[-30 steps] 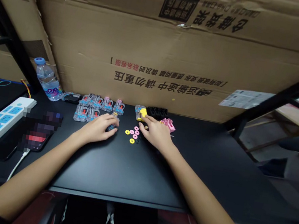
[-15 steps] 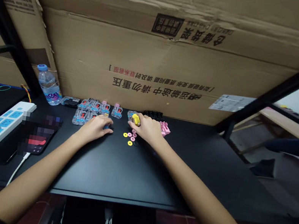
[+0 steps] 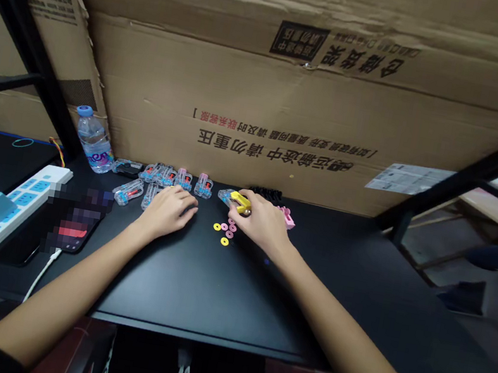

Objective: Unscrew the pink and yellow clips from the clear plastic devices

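Note:
My right hand (image 3: 265, 220) pinches a yellow plastic piece (image 3: 241, 200) between thumb and fingers, above the back of the table. Just beyond it lies a clear case with blue parts (image 3: 226, 195). Pink rings (image 3: 229, 234) and yellow rings (image 3: 224, 241) lie flat below this hand. My left hand (image 3: 169, 208) rests palm down with curled fingers at the front of several clear cases (image 3: 166, 176) with red and blue parts. Anything under its fingers is hidden. One clear case (image 3: 128, 191) lies tilted to its left.
Black pieces (image 3: 266, 193) and pink pieces (image 3: 289, 218) sit behind the right hand. On the left are a water bottle (image 3: 95, 141), a power strip (image 3: 8, 210) and a phone (image 3: 78, 227) with a cable. A cardboard wall (image 3: 247, 90) borders the table's back.
The view has shifted slightly. The yellow piece has turned in my right hand and shows more of its length. The leftmost front clear case has swung from upright to tilted.

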Tool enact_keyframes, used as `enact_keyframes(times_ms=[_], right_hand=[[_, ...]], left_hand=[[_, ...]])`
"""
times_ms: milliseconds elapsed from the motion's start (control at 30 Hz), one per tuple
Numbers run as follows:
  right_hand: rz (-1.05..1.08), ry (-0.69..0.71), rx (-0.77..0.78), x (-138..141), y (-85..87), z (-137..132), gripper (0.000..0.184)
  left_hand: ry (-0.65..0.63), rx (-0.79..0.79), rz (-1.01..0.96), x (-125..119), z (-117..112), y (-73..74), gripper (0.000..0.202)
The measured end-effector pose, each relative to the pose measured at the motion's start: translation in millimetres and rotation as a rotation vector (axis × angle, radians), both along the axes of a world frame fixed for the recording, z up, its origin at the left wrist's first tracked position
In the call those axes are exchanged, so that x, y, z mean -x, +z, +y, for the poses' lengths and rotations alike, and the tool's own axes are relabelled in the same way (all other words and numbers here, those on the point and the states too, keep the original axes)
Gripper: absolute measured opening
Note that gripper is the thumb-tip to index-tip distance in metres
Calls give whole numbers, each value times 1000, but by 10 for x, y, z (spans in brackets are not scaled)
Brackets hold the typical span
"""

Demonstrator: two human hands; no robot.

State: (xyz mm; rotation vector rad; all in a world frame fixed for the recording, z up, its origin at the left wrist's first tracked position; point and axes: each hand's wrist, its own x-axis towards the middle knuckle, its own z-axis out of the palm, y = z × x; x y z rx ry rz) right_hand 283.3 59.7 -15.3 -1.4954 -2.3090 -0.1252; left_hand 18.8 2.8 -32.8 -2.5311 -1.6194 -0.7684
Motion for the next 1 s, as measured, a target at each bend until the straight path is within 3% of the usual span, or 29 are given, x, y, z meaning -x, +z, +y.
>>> enact_keyframes(times_ms=[133,233,300,400,500,600,667,867,933,1000], right_hand=[[164,94,-45,-96,-34,-154,39],[241,120,-56,-142,-105,-182,40],[259,136,-50,-170,-141,-191,41],[277,165,-39,-209,-141,-224,39],[302,303,-15,-233,-77,-304,32],[276,552,102,-228,1,-419,29],[246,647,188,-208,29,-489,32],[206,642,307,-159,8,-542,34],[196,608,313,-159,1,-526,33],[185,558,317,-157,0,-514,31]], left_hand=[[361,-59,25,136,-28,164,28],[642,10,102,330,-7,231,35],[760,99,168,441,17,228,40],[831,216,204,540,56,177,45],[828,276,200,574,90,131,48],[799,261,215,572,109,110,48],[768,233,221,565,111,106,45],[674,79,162,529,70,183,36],[537,27,94,470,41,209,33],[289,26,25,350,0,200,28]])
